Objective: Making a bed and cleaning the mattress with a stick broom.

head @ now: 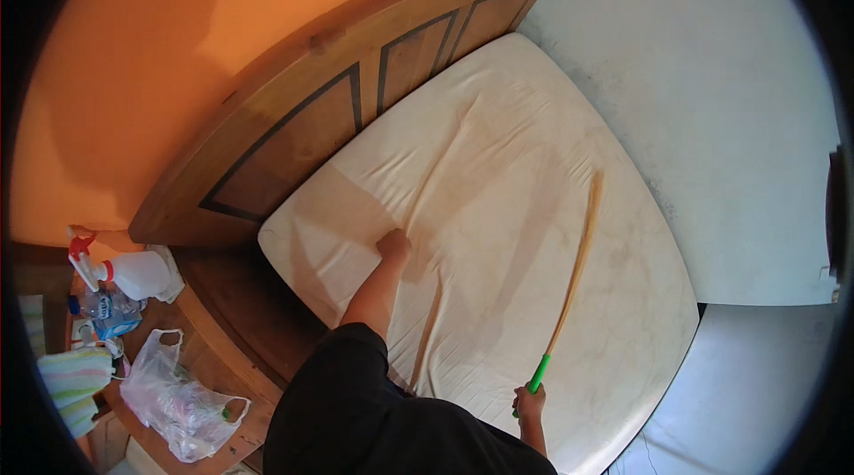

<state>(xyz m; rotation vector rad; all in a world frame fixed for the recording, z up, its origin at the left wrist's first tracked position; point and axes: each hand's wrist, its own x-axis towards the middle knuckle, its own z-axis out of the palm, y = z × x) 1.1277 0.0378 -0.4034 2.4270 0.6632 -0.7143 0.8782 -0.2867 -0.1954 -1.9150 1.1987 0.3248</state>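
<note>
A mattress (534,121) under a creased cream fitted sheet fills the middle of the view. My right hand (530,400) grips the green handle (539,371) of a stick bed broom, low on the right side. The broom's long tan bristles (582,255) reach up and away over the sheet. My left hand (394,245) is curled into a fist against the mattress, at the end of a long fold (444,151) in the cloth. Whether any cloth is pinched in that fist is hard to make out.
A wooden headboard (293,141) borders the mattress along an orange wall (153,75). On the right stands a stained pale wall (707,108). The wooden bedside table (207,375) holds a spray bottle (137,273), a plastic water bottle (110,308) and a plastic bag (177,401).
</note>
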